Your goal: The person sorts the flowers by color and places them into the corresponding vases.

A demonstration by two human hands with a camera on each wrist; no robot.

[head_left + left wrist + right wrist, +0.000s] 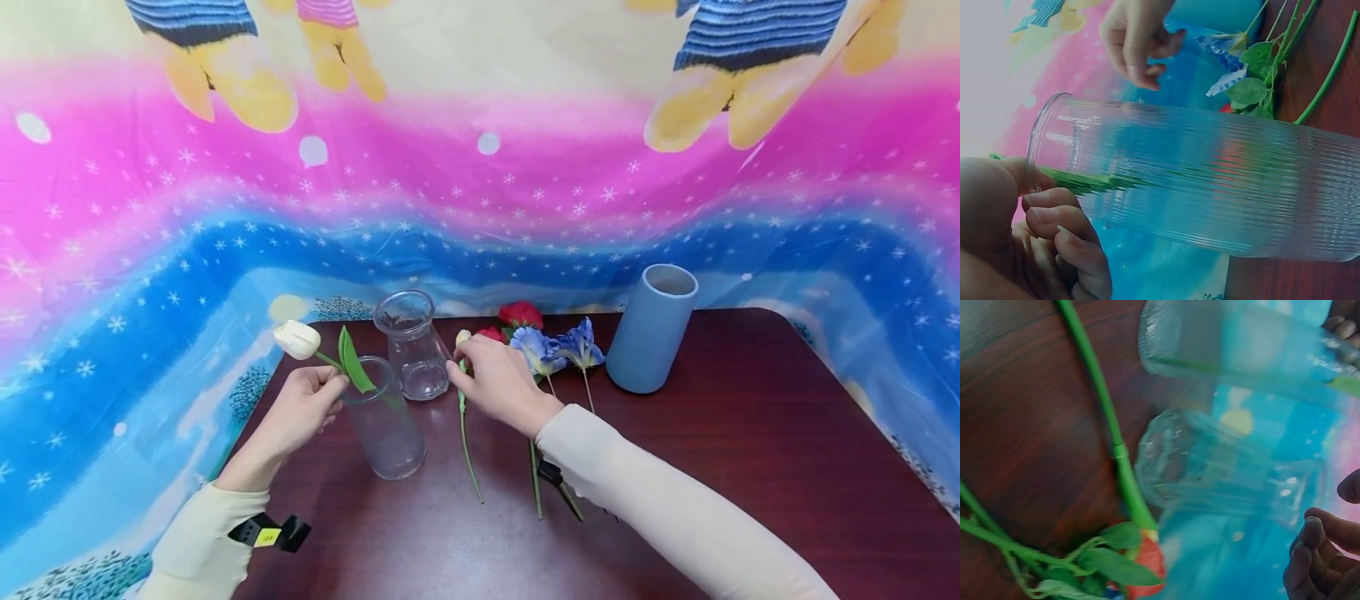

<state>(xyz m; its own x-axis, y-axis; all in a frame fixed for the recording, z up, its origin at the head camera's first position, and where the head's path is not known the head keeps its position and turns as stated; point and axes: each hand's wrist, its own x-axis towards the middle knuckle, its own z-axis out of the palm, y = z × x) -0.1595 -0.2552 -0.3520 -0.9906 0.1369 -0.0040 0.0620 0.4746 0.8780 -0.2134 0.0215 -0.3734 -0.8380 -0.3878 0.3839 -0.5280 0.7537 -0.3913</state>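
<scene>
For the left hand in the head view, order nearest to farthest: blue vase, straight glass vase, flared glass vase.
1. Straight glass vase: beside the left hand.
2. Flared glass vase: behind the first.
3. Blue vase: far to the right.

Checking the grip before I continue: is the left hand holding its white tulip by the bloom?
No, the head view shows the left hand pinching the green stem, with the white bloom clear of it.

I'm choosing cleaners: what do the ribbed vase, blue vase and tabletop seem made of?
Ribbed vase: probably glass, possibly plastic, glossy; transparent wall, bright highlights. Blue vase: perhaps ceramic, matte; opaque, softly shaded. Tabletop: wood or laminate, satin; streaky grain, diffuse reflections.
</scene>
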